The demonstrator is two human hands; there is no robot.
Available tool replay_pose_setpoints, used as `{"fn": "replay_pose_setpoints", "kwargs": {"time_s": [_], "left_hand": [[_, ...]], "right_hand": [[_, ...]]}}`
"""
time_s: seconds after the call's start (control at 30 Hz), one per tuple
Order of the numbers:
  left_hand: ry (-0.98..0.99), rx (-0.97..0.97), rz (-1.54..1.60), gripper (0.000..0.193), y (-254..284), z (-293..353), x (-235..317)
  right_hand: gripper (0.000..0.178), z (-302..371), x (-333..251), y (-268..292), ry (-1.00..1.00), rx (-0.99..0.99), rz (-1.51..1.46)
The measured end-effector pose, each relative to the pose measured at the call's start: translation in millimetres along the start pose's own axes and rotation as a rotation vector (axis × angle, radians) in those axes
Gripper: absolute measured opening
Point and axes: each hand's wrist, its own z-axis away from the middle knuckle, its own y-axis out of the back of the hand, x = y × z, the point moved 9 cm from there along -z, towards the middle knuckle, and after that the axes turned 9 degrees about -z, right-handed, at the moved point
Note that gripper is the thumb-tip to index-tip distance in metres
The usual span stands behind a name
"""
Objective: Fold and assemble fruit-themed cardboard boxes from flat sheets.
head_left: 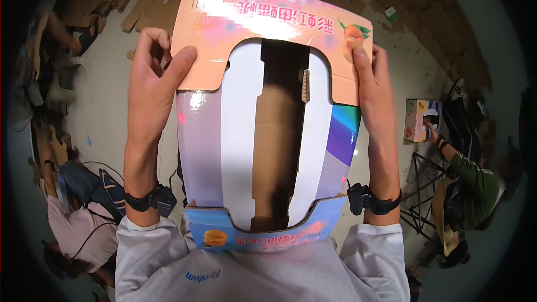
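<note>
A printed cardboard fruit box (202,134) is held up in front of my chest. Its far end is peach-orange with peaches pictured on it, and its near end is blue. White and lilac side flaps fold inward, leaving a long gap that shows brown cardboard inside. My left hand (154,70) grips the far left corner, thumb on the printed face and fingers curled behind. At the far right corner my right hand (373,75) pinches the panel the same way, its thumb over the pictured peach. The near end rests close to my shirt.
At the right, a person in a green sleeve (472,184) has a hand on a similar box (417,120), near a black metal frame (419,196). Another person in a pink top (84,229) sits at the left. Brown cardboard sheets (425,39) lie across the far floor.
</note>
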Motion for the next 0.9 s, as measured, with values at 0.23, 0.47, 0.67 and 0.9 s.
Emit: {"fn": "replay_pose_setpoints", "kwargs": {"time_s": [0.23, 0.47, 0.67, 0.9], "left_hand": [[-0.07, -0.013, -0.018, 0.037, -12, 13, -14], [-0.35, -0.41, -0.236, 0.047, -66, 36, -7], [-0.629, -0.354, -0.739, 0.031, -88, 31, -16], [-0.607, -0.192, -0.781, 0.023, -98, 17, -23]], "right_hand": [[0.087, 28, 35, 14, -0.279, -0.227, -0.164], [0.082, 66, 135, 97, -0.423, 0.082, -0.6], [0.079, 120, 265, 224, -0.493, 0.508, -1.137], [0.079, 337, 429, 257, -0.522, 1.252, -1.402]]}}
